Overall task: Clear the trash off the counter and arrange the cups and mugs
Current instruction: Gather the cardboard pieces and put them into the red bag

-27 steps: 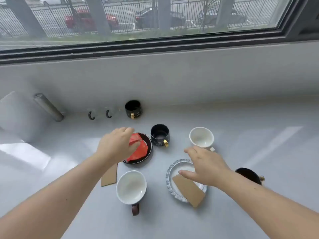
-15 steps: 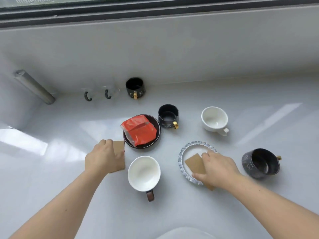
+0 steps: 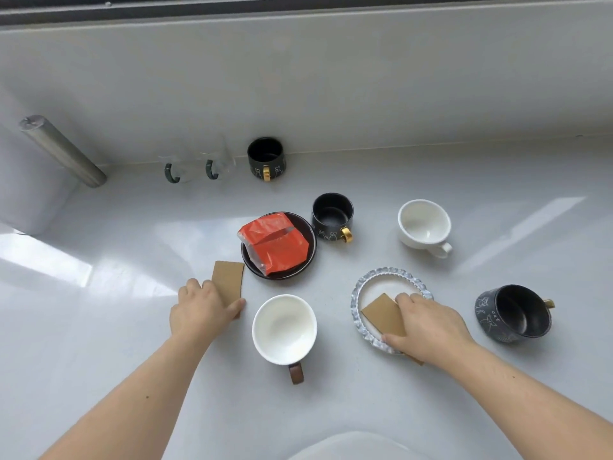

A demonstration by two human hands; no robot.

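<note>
Cardboard scraps sit under both hands on the counter [image 3: 99, 327]. Left hand [image 3: 202, 312], palm down, fingers curled, pinches one brown cardboard piece [image 3: 228, 282] beside the white mug [image 3: 284, 328]. Right hand [image 3: 428, 327] grips another cardboard piece [image 3: 381, 315] lying on the glass dish [image 3: 360, 293].

The word "cat" in white on the tilted black mug [image 3: 512, 313]

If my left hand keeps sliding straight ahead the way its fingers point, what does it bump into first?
Probably the black saucer holding the orange packet. The left hand lies on a brown cardboard piece, fingers aimed up and slightly right, toward the saucer's left rim. A straighter path might pass just left of it.
</note>
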